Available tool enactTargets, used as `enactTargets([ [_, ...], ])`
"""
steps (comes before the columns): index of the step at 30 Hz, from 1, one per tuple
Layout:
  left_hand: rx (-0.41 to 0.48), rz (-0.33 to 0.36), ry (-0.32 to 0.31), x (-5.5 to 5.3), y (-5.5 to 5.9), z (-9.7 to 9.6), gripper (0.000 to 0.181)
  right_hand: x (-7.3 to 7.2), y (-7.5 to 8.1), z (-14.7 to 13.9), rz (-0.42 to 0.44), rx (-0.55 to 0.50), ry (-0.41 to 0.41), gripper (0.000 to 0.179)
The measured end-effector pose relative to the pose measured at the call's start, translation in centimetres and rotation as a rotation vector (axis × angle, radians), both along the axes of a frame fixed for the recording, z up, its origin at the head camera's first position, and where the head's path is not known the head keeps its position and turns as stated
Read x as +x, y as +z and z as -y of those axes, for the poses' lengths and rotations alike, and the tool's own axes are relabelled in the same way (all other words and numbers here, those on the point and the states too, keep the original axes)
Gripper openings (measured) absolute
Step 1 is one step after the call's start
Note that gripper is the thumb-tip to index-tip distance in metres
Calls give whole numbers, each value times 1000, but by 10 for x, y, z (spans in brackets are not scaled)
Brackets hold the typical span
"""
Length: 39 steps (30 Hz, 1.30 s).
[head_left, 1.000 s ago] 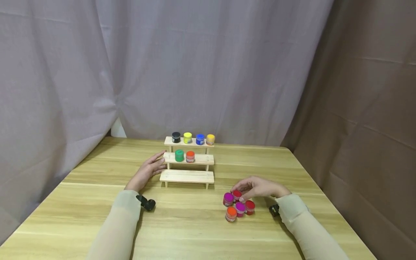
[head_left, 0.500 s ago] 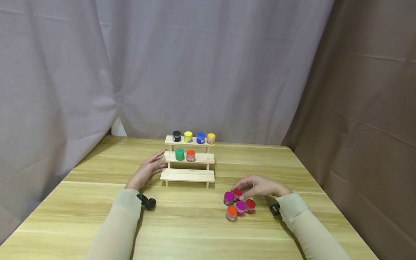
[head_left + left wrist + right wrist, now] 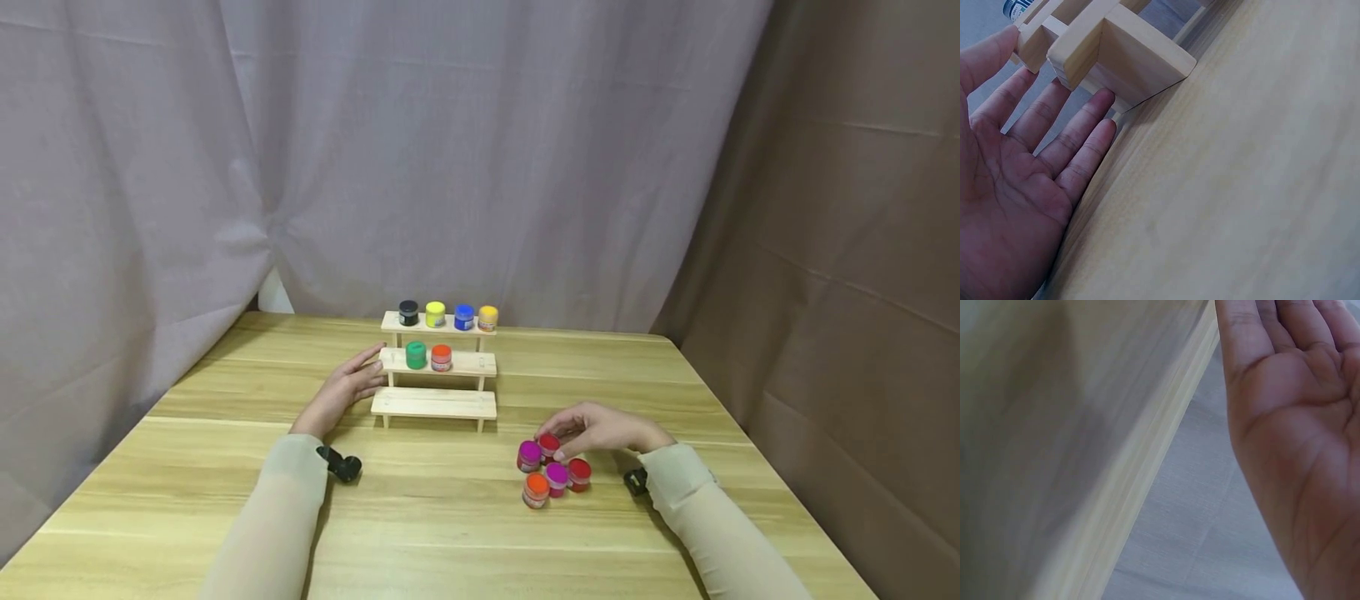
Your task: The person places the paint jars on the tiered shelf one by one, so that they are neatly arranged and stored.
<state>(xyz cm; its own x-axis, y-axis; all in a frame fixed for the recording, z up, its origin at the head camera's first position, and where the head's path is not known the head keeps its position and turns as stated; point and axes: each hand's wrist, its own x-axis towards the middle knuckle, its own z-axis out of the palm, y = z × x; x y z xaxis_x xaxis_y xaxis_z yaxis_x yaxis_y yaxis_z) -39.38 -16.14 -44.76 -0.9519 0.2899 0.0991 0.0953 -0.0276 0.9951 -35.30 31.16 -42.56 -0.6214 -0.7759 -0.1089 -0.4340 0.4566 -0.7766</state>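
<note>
My left hand (image 3: 341, 393) reaches to the left side of a three-step wooden stand (image 3: 433, 403), fingers extended. In the left wrist view the fingertips lie right at the ends of the stand's boards. On the top step stand black (image 3: 408, 313), yellow (image 3: 435, 314), blue (image 3: 464, 317) and orange-yellow (image 3: 488, 318) paint jars; the middle step bears a green jar (image 3: 416, 355) and an orange-red jar (image 3: 441, 358). My right hand (image 3: 603, 427) has thumb and fingers round a red paint jar (image 3: 549, 443) on the table. The right wrist view shows its palm, fingertips cut off.
Around the right hand stand two magenta jars (image 3: 528, 455) in a cluster with an orange jar (image 3: 536, 491) and another red jar (image 3: 579, 474). The wooden table (image 3: 420, 517) ends at grey curtains (image 3: 487, 167) behind and a brown curtain (image 3: 847, 250) at right.
The head view has shifted very slightly. Both hands and all the jars keep their places.
</note>
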Motion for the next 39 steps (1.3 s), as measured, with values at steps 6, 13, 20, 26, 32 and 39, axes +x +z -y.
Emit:
enactTargets([
  [6, 3, 1, 5, -1, 0, 0, 64, -1, 2, 1, -18, 13, -8, 36],
  [13, 8, -9, -1, -3, 0, 0, 63, 1, 5, 0, -2, -9, -16, 36],
  [20, -4, 8, 6, 0, -5, -1, 64, 3, 0, 0, 50, -35, -13, 37],
  [26, 7, 1, 6, 0, -7, -3, 62, 2, 2, 0, -1, -9, -59, 38],
  [32, 9, -11, -6, 0, -5, -3, 65, -6, 11, 3, -34, -47, -53, 35],
  [39, 0, -16, 0, -1, -2, -1, 64, -13, 27, 7, -68, -70, -88, 36],
])
